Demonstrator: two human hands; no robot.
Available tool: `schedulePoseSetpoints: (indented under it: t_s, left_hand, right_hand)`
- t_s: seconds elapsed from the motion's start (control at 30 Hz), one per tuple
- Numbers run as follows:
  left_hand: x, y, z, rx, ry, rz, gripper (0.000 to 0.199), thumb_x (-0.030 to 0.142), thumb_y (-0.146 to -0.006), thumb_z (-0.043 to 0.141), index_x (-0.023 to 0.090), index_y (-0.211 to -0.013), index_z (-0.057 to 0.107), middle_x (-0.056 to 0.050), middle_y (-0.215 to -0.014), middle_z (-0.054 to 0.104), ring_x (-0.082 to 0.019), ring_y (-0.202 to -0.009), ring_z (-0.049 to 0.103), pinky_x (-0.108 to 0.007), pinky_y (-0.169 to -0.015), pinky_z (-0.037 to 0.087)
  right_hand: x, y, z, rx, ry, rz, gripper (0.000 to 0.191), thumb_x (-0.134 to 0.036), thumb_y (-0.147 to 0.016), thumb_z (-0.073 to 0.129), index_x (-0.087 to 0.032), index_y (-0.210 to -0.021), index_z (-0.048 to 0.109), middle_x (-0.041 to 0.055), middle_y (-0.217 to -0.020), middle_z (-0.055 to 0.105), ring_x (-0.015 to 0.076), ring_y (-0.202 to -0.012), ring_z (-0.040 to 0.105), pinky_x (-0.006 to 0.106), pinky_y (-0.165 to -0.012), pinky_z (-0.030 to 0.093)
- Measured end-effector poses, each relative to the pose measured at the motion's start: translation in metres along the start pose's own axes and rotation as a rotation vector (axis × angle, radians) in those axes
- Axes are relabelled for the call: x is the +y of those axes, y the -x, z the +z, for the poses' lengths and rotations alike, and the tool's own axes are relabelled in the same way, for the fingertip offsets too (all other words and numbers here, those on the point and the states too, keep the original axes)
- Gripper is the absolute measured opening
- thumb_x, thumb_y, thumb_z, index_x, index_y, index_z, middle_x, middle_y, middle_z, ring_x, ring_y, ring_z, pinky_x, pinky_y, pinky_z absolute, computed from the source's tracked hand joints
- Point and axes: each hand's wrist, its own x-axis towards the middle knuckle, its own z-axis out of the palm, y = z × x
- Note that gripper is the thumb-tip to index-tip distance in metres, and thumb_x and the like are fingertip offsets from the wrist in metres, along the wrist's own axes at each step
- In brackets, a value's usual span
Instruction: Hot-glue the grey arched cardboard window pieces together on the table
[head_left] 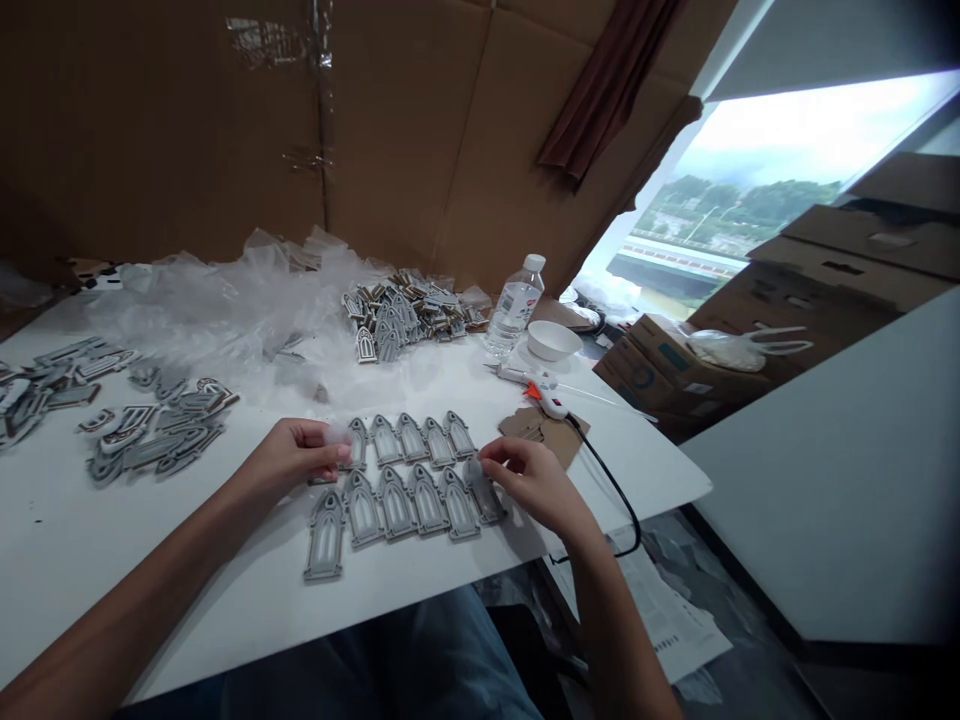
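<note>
My left hand point(300, 450) pinches a small, thin translucent piece point(337, 434) beside the left end of the back row. Two rows of grey, arched window-shaped cutouts point(395, 502) lie on the white table between my hands, with pale panes in their openings. One more arched cutout point(325, 535) sits nearer the table's front edge. My right hand point(529, 480) has thumb and forefinger closed at the top of the front row's rightmost cutout point(486, 495). A greyish translucent sheet seems to lie over that cutout; its edges are hard to make out.
Loose cutouts point(161, 430) are heaped at left, with another pile point(409, 310) at the back beside crumpled clear plastic bags point(225, 300). A water bottle point(516, 308), white bowl point(553, 340), hot glue gun point(546, 396) with black cord, and cardboard scraps point(566, 440) are at right.
</note>
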Motion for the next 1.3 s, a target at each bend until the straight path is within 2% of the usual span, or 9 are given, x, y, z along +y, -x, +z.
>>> schedulePoseSetpoints:
  t_s: [0.27, 0.5, 0.6, 0.7, 0.83, 0.93, 1.07, 1.17, 1.3]
  left_hand:
    - [0.009, 0.004, 0.006, 0.052, 0.002, -0.038, 0.032, 0.031, -0.051, 0.086, 0.012, -0.072, 0.071, 0.002, -0.057, 0.063, -0.007, -0.047, 0.053, -0.019, -0.050, 0.047]
    - [0.005, 0.003, 0.003, 0.024, -0.029, -0.023, 0.030, 0.031, -0.055, 0.085, 0.012, -0.074, 0.072, 0.000, -0.061, 0.065, -0.007, -0.050, 0.054, -0.018, -0.052, 0.046]
    - [0.002, 0.002, 0.001, -0.004, -0.084, 0.008, 0.028, 0.033, -0.059, 0.083, 0.012, -0.073, 0.072, 0.000, -0.059, 0.064, -0.008, -0.049, 0.054, -0.018, -0.050, 0.044]
    - [0.001, 0.002, 0.000, -0.058, -0.137, 0.044, 0.023, 0.034, -0.063, 0.080, 0.014, -0.069, 0.071, 0.001, -0.054, 0.060, -0.009, -0.049, 0.054, -0.019, -0.049, 0.042]
    - [0.002, 0.003, -0.001, -0.140, -0.177, 0.067, 0.021, 0.032, -0.065, 0.079, 0.014, -0.061, 0.069, 0.001, -0.051, 0.060, -0.009, -0.047, 0.053, -0.019, -0.048, 0.041]
    - [0.001, 0.002, -0.002, -0.173, -0.176, 0.073, 0.022, 0.031, -0.066, 0.079, 0.014, -0.059, 0.067, 0.002, -0.049, 0.059, -0.008, -0.046, 0.053, -0.018, -0.047, 0.040]
    - [-0.002, 0.000, -0.004, -0.216, -0.155, 0.042, 0.022, 0.030, -0.065, 0.081, 0.013, -0.063, 0.067, 0.002, -0.051, 0.060, -0.008, -0.045, 0.054, -0.018, -0.045, 0.040]
    - [-0.003, 0.000, -0.005, -0.229, -0.141, 0.029, 0.022, 0.030, -0.065, 0.081, 0.013, -0.066, 0.068, 0.002, -0.053, 0.062, -0.008, -0.045, 0.054, -0.018, -0.046, 0.041]
    - [-0.001, 0.000, -0.002, -0.201, -0.140, 0.033, 0.021, 0.029, -0.065, 0.082, 0.013, -0.064, 0.068, 0.002, -0.051, 0.061, -0.007, -0.045, 0.054, -0.017, -0.046, 0.041]
  right_hand:
    - [0.003, 0.007, 0.002, -0.009, 0.048, 0.011, 0.019, -0.029, -0.071, 0.056, -0.018, -0.070, 0.071, 0.0023, -0.064, 0.067, 0.0134, -0.055, 0.055, 0.024, -0.052, 0.041]
    - [0.006, 0.009, 0.005, 0.039, 0.084, 0.083, 0.014, -0.023, -0.064, 0.061, -0.020, -0.071, 0.072, 0.0025, -0.070, 0.069, 0.0132, -0.054, 0.057, 0.023, -0.051, 0.042]
    - [-0.003, 0.010, 0.009, 0.089, 0.065, 0.078, 0.011, -0.024, -0.065, 0.062, -0.020, -0.072, 0.070, 0.0019, -0.071, 0.067, 0.0123, -0.053, 0.055, 0.023, -0.051, 0.041]
    - [-0.022, 0.009, 0.021, 0.079, -0.045, 0.049, 0.012, -0.030, -0.073, 0.061, -0.020, -0.075, 0.068, 0.0008, -0.073, 0.067, 0.0115, -0.056, 0.053, 0.023, -0.054, 0.042]
    - [-0.052, 0.003, 0.051, -0.008, -0.228, -0.063, 0.017, -0.035, -0.080, 0.060, -0.020, -0.082, 0.067, 0.0006, -0.078, 0.067, 0.0110, -0.060, 0.054, 0.024, -0.057, 0.043]
    - [-0.069, -0.002, 0.076, -0.067, -0.271, -0.136, 0.019, -0.038, -0.081, 0.061, -0.020, -0.086, 0.067, 0.0004, -0.082, 0.068, 0.0104, -0.062, 0.054, 0.023, -0.059, 0.041]
    - [-0.080, -0.009, 0.098, -0.053, -0.277, -0.179, 0.016, -0.034, -0.084, 0.058, -0.020, -0.085, 0.065, 0.0000, -0.082, 0.066, 0.0104, -0.063, 0.053, 0.024, -0.059, 0.040]
    - [-0.080, -0.012, 0.101, -0.028, -0.262, -0.179, 0.013, -0.030, -0.084, 0.056, -0.019, -0.080, 0.063, -0.0006, -0.077, 0.064, 0.0107, -0.061, 0.052, 0.024, -0.058, 0.039]
    - [-0.073, -0.010, 0.086, 0.038, -0.261, -0.199, 0.013, -0.029, -0.083, 0.056, -0.019, -0.078, 0.063, -0.0004, -0.077, 0.064, 0.0103, -0.061, 0.051, 0.024, -0.060, 0.041]
